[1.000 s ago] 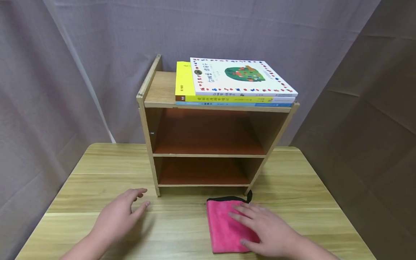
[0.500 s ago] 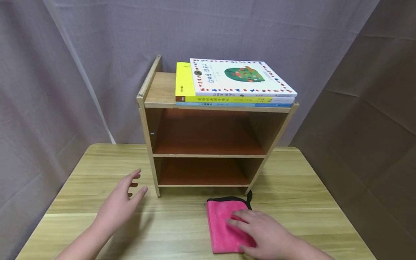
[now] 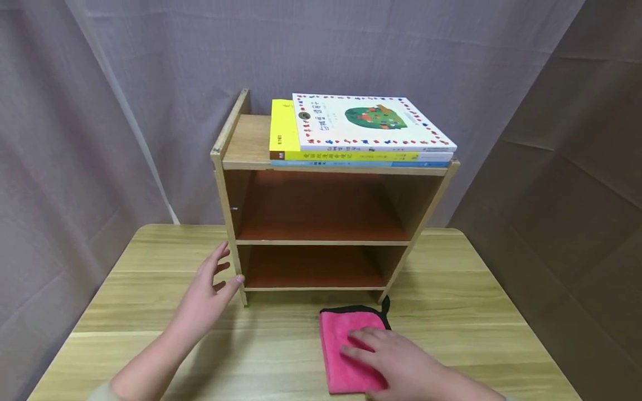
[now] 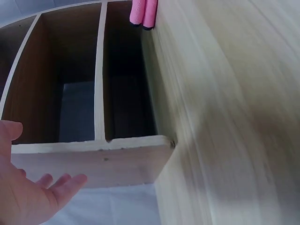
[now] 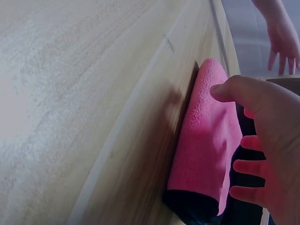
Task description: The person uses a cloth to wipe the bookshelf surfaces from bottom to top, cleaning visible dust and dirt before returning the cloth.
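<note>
A small wooden shelf (image 3: 321, 243) stands on the table, with a brown inside and two open compartments in front. My left hand (image 3: 210, 292) is at its left side panel (image 4: 93, 161), fingers spread outside the panel and thumb near its front edge; contact is not clear. A folded pink cloth (image 3: 341, 340) with black trim lies on the table in front of the shelf. Over its right part hovers my right hand (image 3: 393, 359), fingers loosely spread; in the right wrist view the thumb and fingers (image 5: 251, 166) look apart from the cloth.
Several books (image 3: 371, 125) lie stacked on the shelf's top, a white one uppermost over yellow and blue ones. Grey cloth (image 3: 165, 67) hangs behind and at the sides of the wooden table (image 3: 115, 334).
My left hand has moved forward and right, up to the shelf's left side panel. The right hand has shifted slightly left and back toward me over the cloth. Shelf, books and cloth stay put.
</note>
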The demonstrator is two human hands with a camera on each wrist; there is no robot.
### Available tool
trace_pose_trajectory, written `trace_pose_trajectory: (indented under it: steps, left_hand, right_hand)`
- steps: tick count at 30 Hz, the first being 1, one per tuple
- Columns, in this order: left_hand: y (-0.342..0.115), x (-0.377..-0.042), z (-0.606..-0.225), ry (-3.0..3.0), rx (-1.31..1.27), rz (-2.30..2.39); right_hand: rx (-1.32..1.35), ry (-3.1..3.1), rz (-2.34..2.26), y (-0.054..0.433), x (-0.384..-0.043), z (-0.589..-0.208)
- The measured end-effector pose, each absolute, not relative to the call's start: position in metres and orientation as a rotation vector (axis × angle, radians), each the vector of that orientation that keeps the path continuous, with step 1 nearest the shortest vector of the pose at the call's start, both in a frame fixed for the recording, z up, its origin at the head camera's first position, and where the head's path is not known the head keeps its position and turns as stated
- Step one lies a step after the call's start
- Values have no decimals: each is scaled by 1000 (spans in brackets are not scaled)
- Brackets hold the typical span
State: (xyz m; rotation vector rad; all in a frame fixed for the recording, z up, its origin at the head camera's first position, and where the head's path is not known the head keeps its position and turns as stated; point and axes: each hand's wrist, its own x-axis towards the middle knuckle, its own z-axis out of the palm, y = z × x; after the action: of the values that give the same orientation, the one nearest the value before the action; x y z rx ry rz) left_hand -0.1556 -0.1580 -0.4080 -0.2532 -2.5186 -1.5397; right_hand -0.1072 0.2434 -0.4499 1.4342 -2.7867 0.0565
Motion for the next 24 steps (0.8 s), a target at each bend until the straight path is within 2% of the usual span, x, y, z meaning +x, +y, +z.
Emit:
trace_pose_trajectory:
  steps: [24]
  left_hand:
    - [-134, -166, -407, -2483, -152, -1661]
  right_hand:
    - [1502, -2771, -169, 230, -109, -460]
